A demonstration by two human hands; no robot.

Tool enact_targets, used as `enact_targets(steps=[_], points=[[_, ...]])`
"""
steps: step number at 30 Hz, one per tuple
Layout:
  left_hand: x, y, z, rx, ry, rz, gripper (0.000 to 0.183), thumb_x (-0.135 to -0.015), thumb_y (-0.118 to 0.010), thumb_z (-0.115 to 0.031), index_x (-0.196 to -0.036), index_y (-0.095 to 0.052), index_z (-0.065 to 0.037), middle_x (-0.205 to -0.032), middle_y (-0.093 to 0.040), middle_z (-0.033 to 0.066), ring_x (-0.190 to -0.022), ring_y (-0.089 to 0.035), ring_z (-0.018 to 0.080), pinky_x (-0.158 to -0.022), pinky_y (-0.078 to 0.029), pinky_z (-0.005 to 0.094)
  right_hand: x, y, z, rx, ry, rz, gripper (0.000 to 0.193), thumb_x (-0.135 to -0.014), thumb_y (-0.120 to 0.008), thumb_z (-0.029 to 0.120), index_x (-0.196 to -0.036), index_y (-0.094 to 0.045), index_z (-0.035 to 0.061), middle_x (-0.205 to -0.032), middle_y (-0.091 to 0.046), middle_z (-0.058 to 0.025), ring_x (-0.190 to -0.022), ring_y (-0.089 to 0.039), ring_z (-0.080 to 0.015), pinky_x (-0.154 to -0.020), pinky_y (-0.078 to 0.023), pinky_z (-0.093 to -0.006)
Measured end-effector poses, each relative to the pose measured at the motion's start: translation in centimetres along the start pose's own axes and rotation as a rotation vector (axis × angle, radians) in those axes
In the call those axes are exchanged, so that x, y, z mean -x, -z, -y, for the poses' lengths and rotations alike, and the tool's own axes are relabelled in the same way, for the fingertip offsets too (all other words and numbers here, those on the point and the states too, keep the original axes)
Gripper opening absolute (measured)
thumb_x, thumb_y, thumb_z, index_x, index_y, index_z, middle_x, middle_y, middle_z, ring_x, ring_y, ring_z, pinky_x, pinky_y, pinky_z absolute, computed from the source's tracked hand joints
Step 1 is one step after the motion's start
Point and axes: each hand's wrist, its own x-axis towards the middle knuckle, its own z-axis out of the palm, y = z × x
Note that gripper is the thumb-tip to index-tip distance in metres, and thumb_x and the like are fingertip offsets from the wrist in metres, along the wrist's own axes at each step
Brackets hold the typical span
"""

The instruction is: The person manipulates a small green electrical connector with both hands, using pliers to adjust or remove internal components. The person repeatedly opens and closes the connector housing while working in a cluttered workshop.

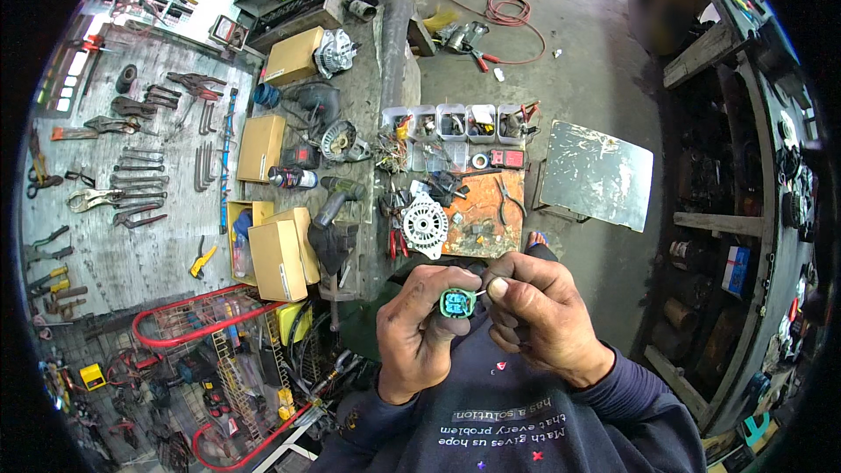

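My left hand [416, 326] is closed round a small green electrical connector [457, 303], held up in front of my chest. Its open face, with blue inside, is turned toward me. Close on its right, my right hand [545, 314] pinches a thin, light metal pin [481, 292] between thumb and forefinger. The pin points at the connector's upper right edge; whether it enters the connector I cannot tell. Most of the pin is hidden by my fingers. Just beyond my hands, a silver alternator [425, 224] lies on the bench beside an orange-brown work board [491, 236].
On the board lie black-handled pliers [511, 203]. Clear plastic bins [451, 123] of small parts stand behind. Cardboard boxes [278, 258] and a cordless drill [337, 197] are at left, beside a wall panel of tools [140, 180]. A worn metal-topped stool [596, 175] stands right.
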Motion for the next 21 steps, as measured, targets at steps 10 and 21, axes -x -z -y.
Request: enact_targets(steps=[10, 21], points=[[0.6, -0.4, 0.5, -0.101, -0.044, -0.016, 0.048, -0.096, -0.068, -0.043, -0.121, -0.069, -0.002, -0.107, -0.073, 0.0073, -0.102, -0.063, 0.0284, -0.090, -0.052, 0.0386, -0.2, -0.2, -1.9, -0.191, 0.016, 0.006, 0.018, -0.106, -0.054, 0.021, -0.098, -0.054, 0.0049, -0.064, -0.045, 0.0020, -0.049, -0.038, -0.0076, -0.043, -0.032, -0.0245], [1.1, -0.3, -0.9, -0.204, -0.066, -0.076, 0.036, -0.091, -0.076, -0.026, -0.119, -0.073, -0.003, -0.112, -0.069, 0.0106, -0.098, -0.067, 0.0279, -0.084, -0.055, 0.0366, 0.8, -0.8, -2.7, 0.660, 0.463, -0.205, 0.010, -0.097, -0.059, 0.007, -0.097, -0.062, -0.0025, -0.068, -0.056, -0.0094, -0.056, -0.055, -0.0166, -0.054, -0.044, -0.0310]])
